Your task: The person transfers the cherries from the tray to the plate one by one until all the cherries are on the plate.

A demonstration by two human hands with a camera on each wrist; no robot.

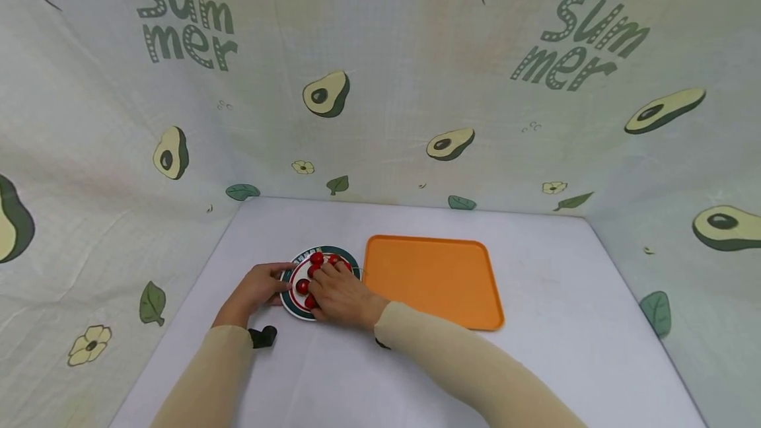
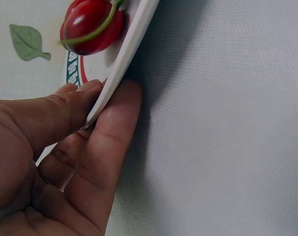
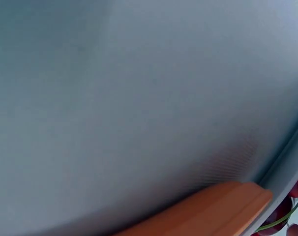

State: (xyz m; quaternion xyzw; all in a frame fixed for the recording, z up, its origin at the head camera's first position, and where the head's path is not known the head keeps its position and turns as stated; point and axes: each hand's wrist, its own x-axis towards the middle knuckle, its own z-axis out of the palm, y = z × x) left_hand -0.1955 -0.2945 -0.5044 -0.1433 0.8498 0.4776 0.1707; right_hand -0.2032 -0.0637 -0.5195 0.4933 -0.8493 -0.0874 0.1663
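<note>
A round plate [image 1: 293,302] with a dark green rim and red ring holds several red cherries [image 1: 302,286]. My left hand [image 1: 257,289] grips its left side, and the left wrist view shows thumb and fingers pinching the tilted white plate edge [image 2: 131,51]. Close to that grip lies a cherry [image 2: 92,27] with a green stem. My right hand [image 1: 343,296] is over the plate's right part, fingers bent down among the cherries and hiding some. Whether it pinches one is hidden. Only a fingertip [image 3: 295,230] beside dark cherries appears at the right wrist view's corner.
An orange rectangular tray [image 1: 431,276] lies flat just right of the plate, partly under my right forearm's line. White cloth covers the table [image 1: 553,302]. A printed curtain [image 1: 386,51] with avocados and lettering hangs behind and at both sides.
</note>
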